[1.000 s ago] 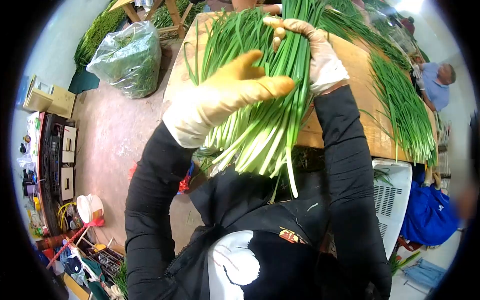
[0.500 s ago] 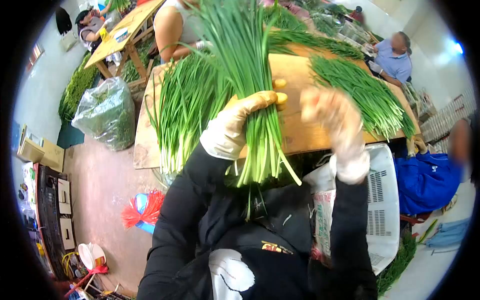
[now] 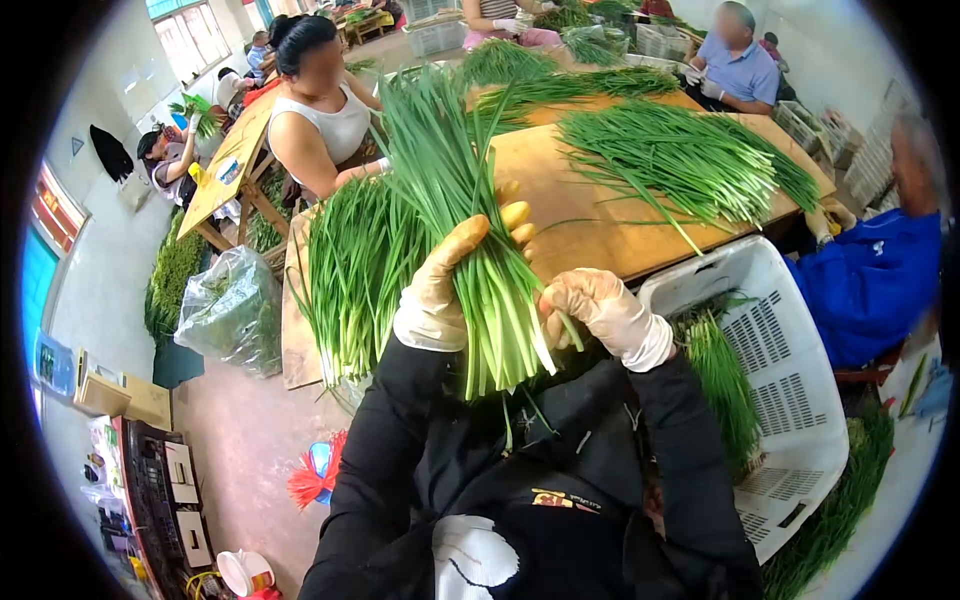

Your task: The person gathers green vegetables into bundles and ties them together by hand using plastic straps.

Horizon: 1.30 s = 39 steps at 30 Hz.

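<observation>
White-gloved right hand [image 3: 608, 318] has moved in to the long green-leaved bunch [image 3: 432, 150]; fingers look pinched on one pale stem [image 3: 572, 332]. Yellow-stained-gloved left hand [image 3: 438, 300] wraps the bunch, by the brown wooden tabletop [image 3: 590, 235].

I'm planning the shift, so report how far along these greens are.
Possibly done: greens in the white crate, though nothing confirms it. In hand: the left hand grips a bunch; the right hand is by its pale stems. Probably left: the spread left pile and right pile on the table, unless those are already sorted.
</observation>
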Available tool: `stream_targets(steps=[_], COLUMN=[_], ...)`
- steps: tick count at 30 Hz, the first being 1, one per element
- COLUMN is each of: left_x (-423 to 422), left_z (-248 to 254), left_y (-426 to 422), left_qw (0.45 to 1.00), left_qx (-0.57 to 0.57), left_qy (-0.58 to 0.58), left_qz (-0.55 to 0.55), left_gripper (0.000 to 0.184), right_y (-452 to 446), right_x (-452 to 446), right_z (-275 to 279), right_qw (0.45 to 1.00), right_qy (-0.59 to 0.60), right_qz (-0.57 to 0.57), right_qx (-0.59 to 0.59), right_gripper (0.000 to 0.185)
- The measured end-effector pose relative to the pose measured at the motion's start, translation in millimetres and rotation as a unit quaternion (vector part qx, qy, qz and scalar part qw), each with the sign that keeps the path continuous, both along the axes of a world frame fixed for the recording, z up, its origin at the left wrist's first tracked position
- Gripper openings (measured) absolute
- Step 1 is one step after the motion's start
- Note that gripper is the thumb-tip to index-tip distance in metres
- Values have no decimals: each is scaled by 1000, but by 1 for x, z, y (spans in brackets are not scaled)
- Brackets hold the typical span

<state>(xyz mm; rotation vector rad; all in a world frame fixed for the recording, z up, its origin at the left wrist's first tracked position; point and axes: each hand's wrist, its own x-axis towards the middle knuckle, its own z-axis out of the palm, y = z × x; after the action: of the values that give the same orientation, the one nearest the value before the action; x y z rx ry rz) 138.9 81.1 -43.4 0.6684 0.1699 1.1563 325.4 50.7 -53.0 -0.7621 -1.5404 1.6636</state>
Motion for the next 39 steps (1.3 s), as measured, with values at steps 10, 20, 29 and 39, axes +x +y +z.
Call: stream_targets(steps=[10, 20, 29, 39], left_x=[-11, -17, -32, -118], left_z=[-11, -25, 3, 25], left_y=[6, 17, -17, -10], left_qw=[997, 988, 978, 972], left_qx=[-63, -48, -4, 75], left_qy=[42, 141, 160, 80], left_qz=[2, 44, 131, 208], left_gripper=[37, 39, 43, 49], right_y=[-53, -25, -10, 137], right_x=[28, 23, -40, -29], right_z=[5, -33, -41, -133], right_qw=[943, 886, 836, 827], right_qy=[231, -167, -97, -375], right_qz=[-47, -259, -122, -241], right_qx=[236, 347, 526, 343], right_gripper=[20, 37, 16, 39])
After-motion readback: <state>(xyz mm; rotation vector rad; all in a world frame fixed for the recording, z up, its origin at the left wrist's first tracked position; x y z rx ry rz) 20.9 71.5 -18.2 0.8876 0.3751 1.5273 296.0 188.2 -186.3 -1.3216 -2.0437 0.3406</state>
